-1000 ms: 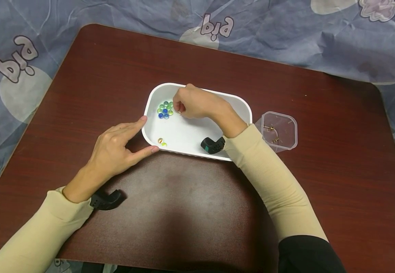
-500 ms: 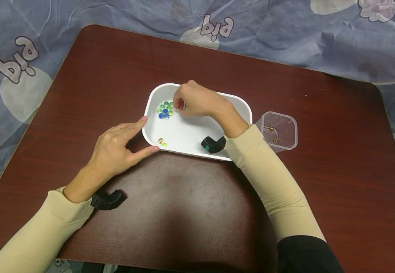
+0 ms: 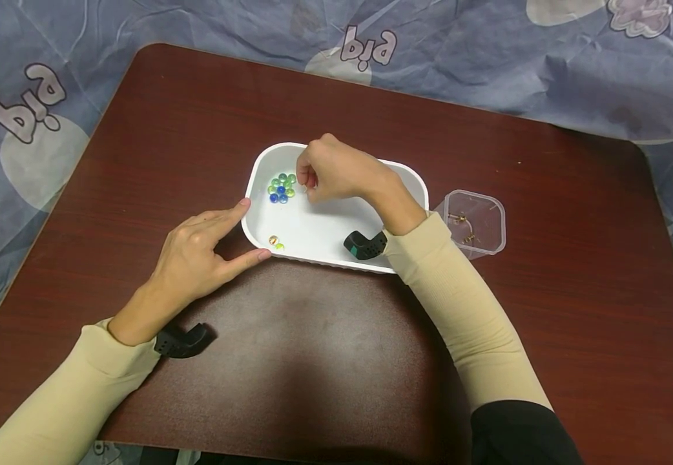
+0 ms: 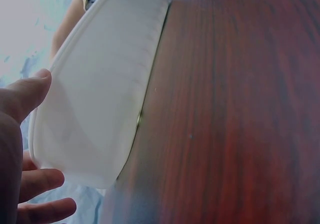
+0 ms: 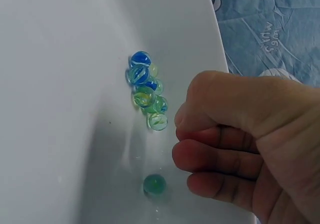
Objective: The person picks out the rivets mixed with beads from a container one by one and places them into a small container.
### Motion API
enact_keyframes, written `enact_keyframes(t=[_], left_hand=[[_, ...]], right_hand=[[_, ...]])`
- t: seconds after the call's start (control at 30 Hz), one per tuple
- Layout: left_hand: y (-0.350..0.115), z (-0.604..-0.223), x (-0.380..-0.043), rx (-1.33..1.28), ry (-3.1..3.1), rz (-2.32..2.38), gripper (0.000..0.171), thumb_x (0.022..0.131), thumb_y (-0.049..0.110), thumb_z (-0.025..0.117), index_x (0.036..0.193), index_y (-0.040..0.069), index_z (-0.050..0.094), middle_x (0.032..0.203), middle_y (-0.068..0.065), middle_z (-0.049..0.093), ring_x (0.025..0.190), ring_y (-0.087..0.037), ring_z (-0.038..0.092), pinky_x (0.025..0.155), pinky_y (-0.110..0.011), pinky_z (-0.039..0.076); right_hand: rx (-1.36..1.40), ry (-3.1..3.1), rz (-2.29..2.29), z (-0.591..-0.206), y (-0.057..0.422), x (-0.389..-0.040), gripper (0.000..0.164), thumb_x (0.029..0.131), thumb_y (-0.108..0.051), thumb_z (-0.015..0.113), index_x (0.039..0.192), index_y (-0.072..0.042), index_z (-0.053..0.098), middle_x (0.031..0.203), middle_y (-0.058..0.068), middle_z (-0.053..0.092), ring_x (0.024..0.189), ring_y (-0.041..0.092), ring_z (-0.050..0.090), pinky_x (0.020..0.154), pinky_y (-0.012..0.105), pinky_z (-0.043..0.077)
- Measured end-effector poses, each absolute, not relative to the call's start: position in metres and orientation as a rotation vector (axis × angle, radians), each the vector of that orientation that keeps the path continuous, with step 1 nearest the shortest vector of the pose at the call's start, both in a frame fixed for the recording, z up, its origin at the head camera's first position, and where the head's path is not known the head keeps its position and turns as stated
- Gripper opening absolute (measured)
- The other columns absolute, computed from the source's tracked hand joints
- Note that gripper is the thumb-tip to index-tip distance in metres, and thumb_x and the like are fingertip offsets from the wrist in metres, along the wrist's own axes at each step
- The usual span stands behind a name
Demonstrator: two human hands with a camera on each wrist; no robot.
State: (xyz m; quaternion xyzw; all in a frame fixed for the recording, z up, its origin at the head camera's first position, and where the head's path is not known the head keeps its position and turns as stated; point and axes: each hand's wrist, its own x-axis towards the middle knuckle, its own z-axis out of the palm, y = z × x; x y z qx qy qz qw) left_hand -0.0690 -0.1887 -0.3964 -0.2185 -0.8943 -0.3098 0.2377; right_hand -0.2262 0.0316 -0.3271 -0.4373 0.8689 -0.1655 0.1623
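Note:
A white tray (image 3: 319, 226) holds a cluster of green, yellowish and blue glass marbles (image 3: 281, 187) on its left side. Two more marbles (image 3: 276, 243) lie in its near left corner. My right hand (image 3: 339, 171) is inside the tray, just right of the cluster. Its thumb and index finger pinch a tiny shiny piece, mostly hidden and too small to name. The right wrist view shows a lone teal marble (image 5: 154, 184) beside the curled fingers. My left hand (image 3: 194, 252) touches the tray's left end with extended index finger and thumb.
A clear plastic box (image 3: 476, 223) with several small gold-coloured pieces inside stands right of the tray. Both are on a dark brown table (image 3: 290, 361). Blue patterned cloth (image 3: 464, 51) hangs behind it.
My right hand has shifted very slightly up and to the right, its thumb and index finger still together. The left hand and the marbles stay put.

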Motion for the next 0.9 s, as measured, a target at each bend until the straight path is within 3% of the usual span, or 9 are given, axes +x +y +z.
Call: enact_keyframes(t=[0.33,0.9], left_hand=[[-0.189,-0.397,-0.068,-0.58,-2.477,-0.851,0.083,0.086,0.071,0.057,0.129,0.0,0.064,0.111,-0.023,0.07,0.095,-0.037,0.068,0.078,-0.053,0.054],[-0.187,-0.396,-0.068,-0.586,-2.474,-0.859,0.082,0.086,0.07,0.057,0.129,0.0,0.065,0.112,-0.022,0.069,0.096,-0.037,0.068,0.08,-0.053,0.054]], right_hand=[[-1.2,2.49,-0.508,-0.317,0.037,-0.225,0.01,0.069,0.001,0.063,0.074,-0.008,0.066,0.069,0.002,0.061,0.067,0.013,0.055,0.064,0.026,0.044],[-1.187,2.497,-0.533,-0.307,0.042,-0.218,0.013,0.072,0.004,0.064,0.077,-0.008,0.065,0.07,-0.002,0.06,0.069,0.013,0.058,0.066,0.026,0.046]])
